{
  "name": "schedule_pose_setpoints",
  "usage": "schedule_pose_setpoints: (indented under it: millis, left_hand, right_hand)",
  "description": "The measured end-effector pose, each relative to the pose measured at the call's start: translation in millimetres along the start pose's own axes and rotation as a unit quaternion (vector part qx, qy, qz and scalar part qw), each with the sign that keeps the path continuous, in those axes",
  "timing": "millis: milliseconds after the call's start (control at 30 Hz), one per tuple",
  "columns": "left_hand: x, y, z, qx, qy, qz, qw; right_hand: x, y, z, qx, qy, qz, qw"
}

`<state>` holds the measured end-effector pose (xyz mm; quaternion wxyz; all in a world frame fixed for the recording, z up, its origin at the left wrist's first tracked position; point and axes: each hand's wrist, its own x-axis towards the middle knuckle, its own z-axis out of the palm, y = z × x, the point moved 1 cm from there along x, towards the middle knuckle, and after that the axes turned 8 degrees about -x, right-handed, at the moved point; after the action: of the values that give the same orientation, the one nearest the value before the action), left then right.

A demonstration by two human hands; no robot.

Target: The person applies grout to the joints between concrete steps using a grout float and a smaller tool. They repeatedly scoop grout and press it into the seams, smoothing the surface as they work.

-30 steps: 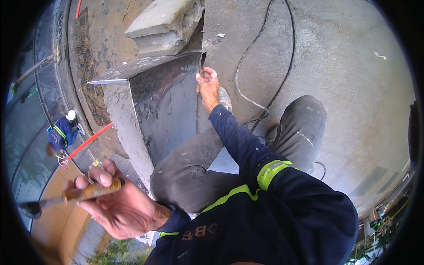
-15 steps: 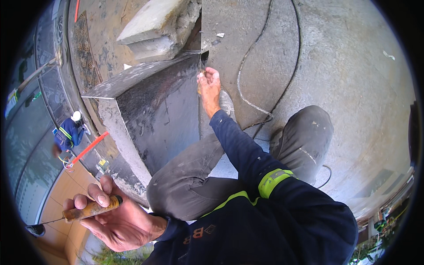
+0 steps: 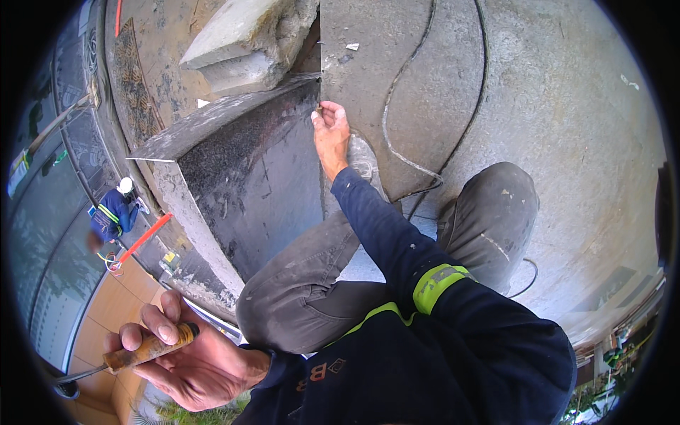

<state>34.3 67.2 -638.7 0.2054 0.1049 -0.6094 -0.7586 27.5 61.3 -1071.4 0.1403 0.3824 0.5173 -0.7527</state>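
My left hand (image 3: 177,361), low at the left, is closed on a worn tool with a yellow-brown wooden handle (image 3: 142,354) and a thin metal shank. My right hand (image 3: 331,134) pinches a small yellowish-brown tool (image 3: 319,109), mostly hidden by the fingers, at the right edge of a large block (image 3: 248,191). The block has a dark, mottled inner face and a pale rough side. My shoe (image 3: 365,159) lies just beside that hand, and my grey-trousered knees are bent around my arm.
A broken concrete piece (image 3: 248,42) lies behind the block. Two looping cables (image 3: 386,113) cross the concrete floor (image 3: 567,142). At the left, a co-worker in a white helmet (image 3: 113,212) crouches near an orange bar (image 3: 145,237) and a glass wall (image 3: 39,248).
My left hand has moved a little lower, still gripping its tool. My right hand stays at the block's edge with small shifts. The surroundings have shifted slightly in the view.
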Motion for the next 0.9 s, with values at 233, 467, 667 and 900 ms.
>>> schedule_pose_setpoints:
  millis: [233,467,667,900]
  left_hand:
    - [0.6,1.1,-1.7,-0.024,-0.021,-0.013,0.999]
    - [0.7,-0.7,0.0,-0.009,0.015,-0.001,1.000]
    - [1.4,0.6,1.6,-0.006,0.019,0.000,1.000]
    - [2.2,-0.4,2.1,-0.018,0.000,-0.009,1.000]
  right_hand:
    - [7.3,3.8,5.9,0.010,0.017,-0.008,1.000]
    - [2.5,-3.0,4.5,-0.007,-0.002,0.007,1.000]
    - [2.2,-4.8,6.6,-0.013,0.004,0.015,1.000]
    - [2.8,-3.4,5.9,-0.030,0.000,0.008,1.000]
